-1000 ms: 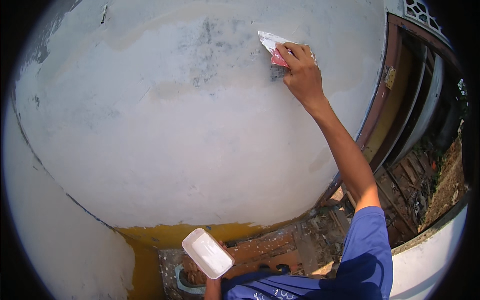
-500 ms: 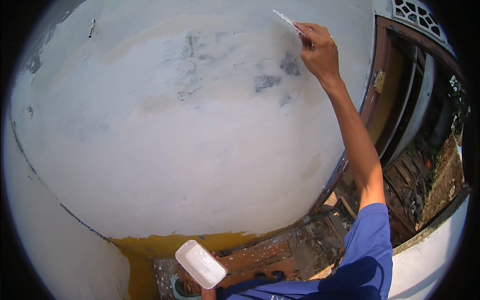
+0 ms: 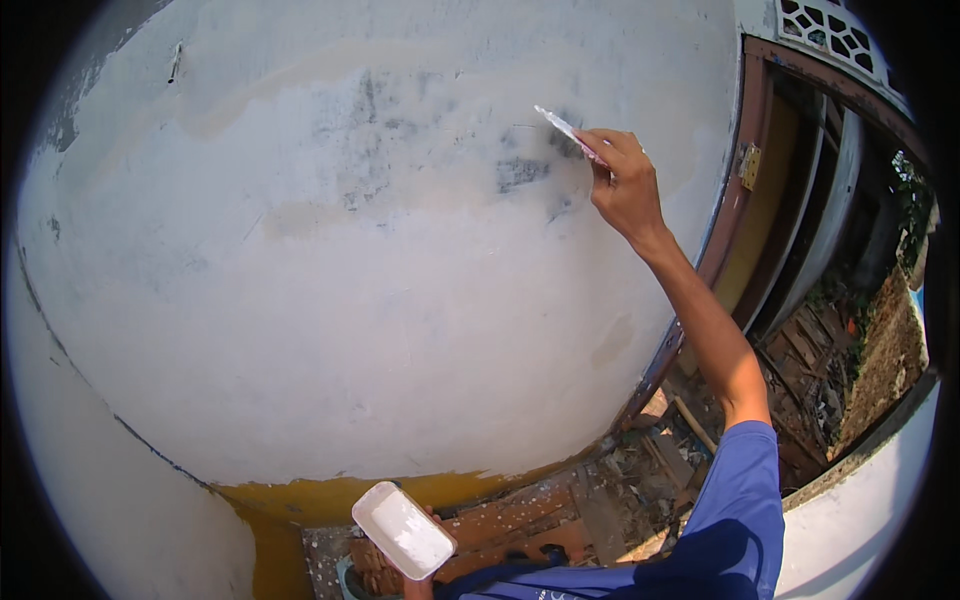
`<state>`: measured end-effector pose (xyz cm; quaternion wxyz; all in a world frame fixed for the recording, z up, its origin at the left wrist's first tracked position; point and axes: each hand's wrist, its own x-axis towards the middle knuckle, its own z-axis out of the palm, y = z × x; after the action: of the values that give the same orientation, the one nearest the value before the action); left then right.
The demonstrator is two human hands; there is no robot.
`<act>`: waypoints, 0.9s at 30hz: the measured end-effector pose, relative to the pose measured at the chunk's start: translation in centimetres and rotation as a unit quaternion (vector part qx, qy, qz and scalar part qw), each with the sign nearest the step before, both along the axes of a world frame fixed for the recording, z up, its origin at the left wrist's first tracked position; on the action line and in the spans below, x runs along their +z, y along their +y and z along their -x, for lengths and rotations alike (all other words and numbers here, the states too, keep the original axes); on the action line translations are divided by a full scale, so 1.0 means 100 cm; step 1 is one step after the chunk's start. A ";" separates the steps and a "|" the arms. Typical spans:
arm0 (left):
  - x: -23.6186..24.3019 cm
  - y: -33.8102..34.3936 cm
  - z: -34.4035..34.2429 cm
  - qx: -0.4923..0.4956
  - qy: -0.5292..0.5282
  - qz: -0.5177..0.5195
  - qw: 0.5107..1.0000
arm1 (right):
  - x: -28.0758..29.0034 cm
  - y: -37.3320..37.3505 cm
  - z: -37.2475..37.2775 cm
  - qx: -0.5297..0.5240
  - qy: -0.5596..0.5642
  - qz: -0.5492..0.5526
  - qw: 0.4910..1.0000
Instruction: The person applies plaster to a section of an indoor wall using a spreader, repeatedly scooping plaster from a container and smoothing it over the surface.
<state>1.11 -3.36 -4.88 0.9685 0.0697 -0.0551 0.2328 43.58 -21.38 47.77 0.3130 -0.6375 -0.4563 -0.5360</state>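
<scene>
In the head view, the left hand (image 3: 418, 583) is mostly hidden under the white rectangular tray (image 3: 402, 530) it grips from below, near the lower edge. The right hand (image 3: 625, 185) is raised and pinched closed on a thin flat scraper (image 3: 565, 131). Its long axis runs diagonally, and the blade points up-left against the grey patches of the white wall (image 3: 330, 300). A brown door frame (image 3: 745, 190) stands at the right.

One head-worn fisheye view faces a white wall (image 3: 380, 300) at close range, angled downward
</scene>
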 end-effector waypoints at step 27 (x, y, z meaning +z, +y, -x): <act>-0.004 0.005 0.005 -0.017 0.015 0.133 0.991 | -0.077 0.072 0.055 -0.037 -0.023 0.134 0.990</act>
<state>0.58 -2.82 -5.28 0.9737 -0.0568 -0.0106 0.2204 38.04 -14.16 40.02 0.1935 -0.6777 -0.5074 -0.4958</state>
